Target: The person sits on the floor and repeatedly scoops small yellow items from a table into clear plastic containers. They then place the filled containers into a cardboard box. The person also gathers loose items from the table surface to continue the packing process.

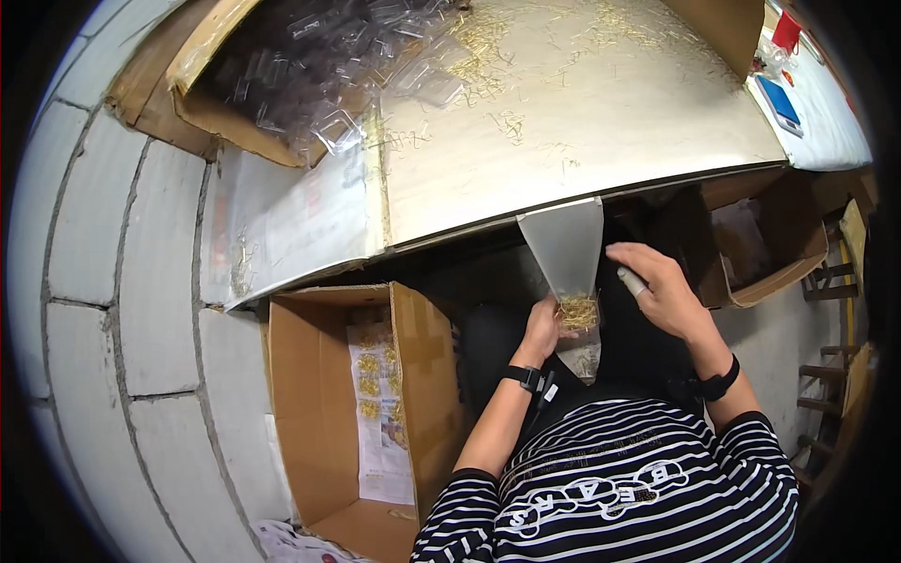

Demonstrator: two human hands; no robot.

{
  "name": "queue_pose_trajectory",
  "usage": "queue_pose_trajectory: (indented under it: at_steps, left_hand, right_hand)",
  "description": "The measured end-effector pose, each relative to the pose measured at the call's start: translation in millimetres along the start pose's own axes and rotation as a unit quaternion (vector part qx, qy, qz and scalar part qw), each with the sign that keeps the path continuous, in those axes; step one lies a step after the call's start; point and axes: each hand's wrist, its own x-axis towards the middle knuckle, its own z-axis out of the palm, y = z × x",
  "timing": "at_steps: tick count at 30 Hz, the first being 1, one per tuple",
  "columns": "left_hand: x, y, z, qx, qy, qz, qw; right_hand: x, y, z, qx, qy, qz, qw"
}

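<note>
A grey translucent chute [566, 246] hangs down from the table's front edge. At its lower end lies a heap of thin gold-coloured metal pins [577, 312]. My left hand [542, 330] is closed around a small clear plastic box [580, 334] below the chute's mouth, its fingers partly hidden behind the pins. To the right of the chute, my right hand [663, 293] is raised with its fingers stretched out, holding nothing. A white wrap [632, 281] covers part of one of its fingers.
Loose gold pins [479, 42] lie scattered over the table [601, 131]. A carton of clear plastic boxes [310, 70] stands at the far left. Below, an open carton [319, 413] holds several pin-filled boxes [369, 375]. Another carton [779, 253] and a blue-topped device [779, 101] are at right.
</note>
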Motion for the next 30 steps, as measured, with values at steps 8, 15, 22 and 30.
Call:
queue_pose_trajectory:
  at_steps: [8, 15, 22, 30]
  left_hand:
    - [-3.5, -11.5, 1.7, -0.047, 0.014, 0.019, 0.999]
    - [-13.1, -13.7, -16.0, -0.054, -0.011, 0.009, 0.998]
    - [-6.1, -21.9, -38.3, -0.042, 0.034, 0.023, 0.998]
    - [3.9, -23.8, -45.7, -0.061, 0.069, 0.058, 0.994]
  right_hand:
    - [-22.8, 31.4, 43.2, 0.083, -0.084, 0.021, 0.993]
    - [8.1, 15.1, 54.2, -0.029, -0.236, -0.029, 0.971]
    - [196.1, 1.2, 7.5, -0.130, -0.009, -0.082, 0.988]
    - [240.9, 41.4, 49.0, -0.344, -0.099, -0.123, 0.926]
